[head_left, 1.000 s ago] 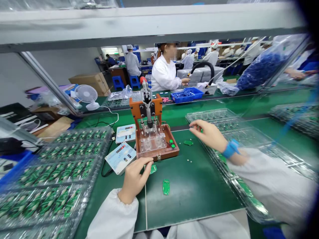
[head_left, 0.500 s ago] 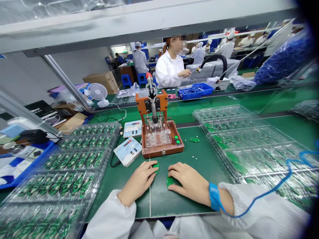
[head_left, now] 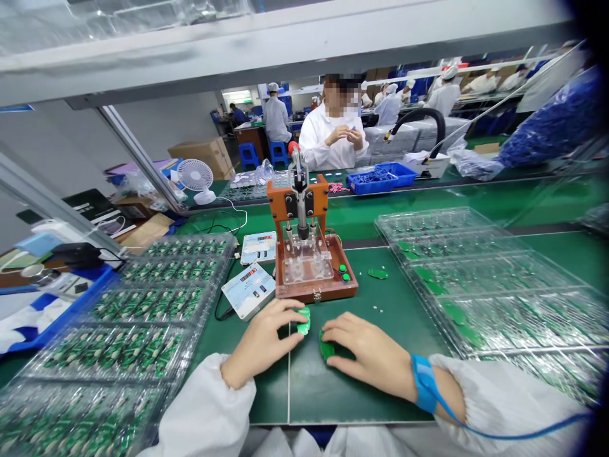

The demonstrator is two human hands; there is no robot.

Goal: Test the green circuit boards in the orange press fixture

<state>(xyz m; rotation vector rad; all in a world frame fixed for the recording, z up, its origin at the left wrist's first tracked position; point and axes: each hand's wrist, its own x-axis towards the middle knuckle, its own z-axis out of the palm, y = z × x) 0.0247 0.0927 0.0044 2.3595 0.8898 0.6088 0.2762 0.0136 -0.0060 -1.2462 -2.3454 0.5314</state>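
Head view: hands [head_left: 368, 358] palm-down, fingers [head_left: 339, 323] curled at green boards [head_left: 326, 348].

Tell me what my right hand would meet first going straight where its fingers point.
Beyond the green board it seems to touch, your right hand would likely meet the second green board, at your left hand; heights are hard to judge.

On the tabletop [head_left: 352, 405], behind left hand [head_left: 266, 339] and right hand [head_left: 371, 358]: press [head_left: 302, 230] between left tray [head_left: 177, 365] and right tray [head_left: 490, 293].
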